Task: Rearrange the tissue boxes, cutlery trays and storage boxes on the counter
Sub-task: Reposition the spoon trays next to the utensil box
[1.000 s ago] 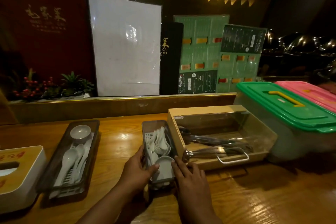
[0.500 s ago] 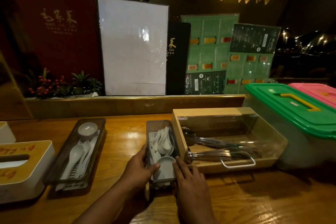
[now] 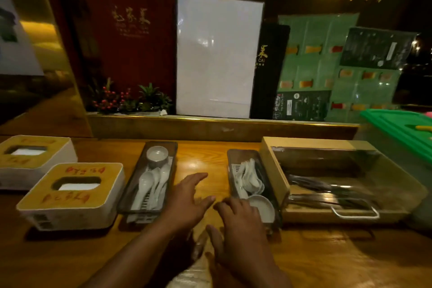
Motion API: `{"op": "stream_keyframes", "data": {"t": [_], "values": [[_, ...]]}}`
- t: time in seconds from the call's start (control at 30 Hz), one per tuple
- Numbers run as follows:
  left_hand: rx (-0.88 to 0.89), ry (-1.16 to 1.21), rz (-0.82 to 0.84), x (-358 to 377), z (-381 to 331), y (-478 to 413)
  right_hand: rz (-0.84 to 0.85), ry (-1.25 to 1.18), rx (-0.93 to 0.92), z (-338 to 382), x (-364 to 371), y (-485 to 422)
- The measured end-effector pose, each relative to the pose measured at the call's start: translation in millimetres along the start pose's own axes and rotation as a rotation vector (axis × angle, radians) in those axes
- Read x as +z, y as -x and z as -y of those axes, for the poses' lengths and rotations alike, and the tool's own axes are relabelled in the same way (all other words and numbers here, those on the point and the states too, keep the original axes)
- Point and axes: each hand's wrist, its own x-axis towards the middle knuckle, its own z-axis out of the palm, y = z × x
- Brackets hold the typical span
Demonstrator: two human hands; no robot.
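Cutlery tray (image 3: 251, 184) just right of hands (image 3: 210, 208)

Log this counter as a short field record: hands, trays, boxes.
left hand: open, over the bare counter between the trays, holding nothing
right hand: fingers at near end of right cutlery tray
left cutlery tray: white spoons, small bowl
tissue boxes: two at left, near, far
wooden box: clear lid, metal utensils
green-lidded bin: far right

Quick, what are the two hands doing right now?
Left hand: open, fingers spread above the wooden counter, holding nothing.
Right hand: open, resting at the near end of the dark spoon tray, not gripping it.
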Motion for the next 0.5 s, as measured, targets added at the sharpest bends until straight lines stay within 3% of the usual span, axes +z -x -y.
{"op": "stream_keyframes", "data": {"t": [0.1, 0.27, 0.5], "values": [[0.078, -0.159, -0.089, -47, 20, 6, 0.048, -0.091, -0.016, 40, 31, -23], [0.092, -0.185, -0.172, -108, 54, 14, 0.173, -0.108, 0.042, 93, 73, -55], [0.125, -0.15, -0.105, -105, 73, 7, 0.02, -0.004, 0.148, 91, 88, -47]]}}
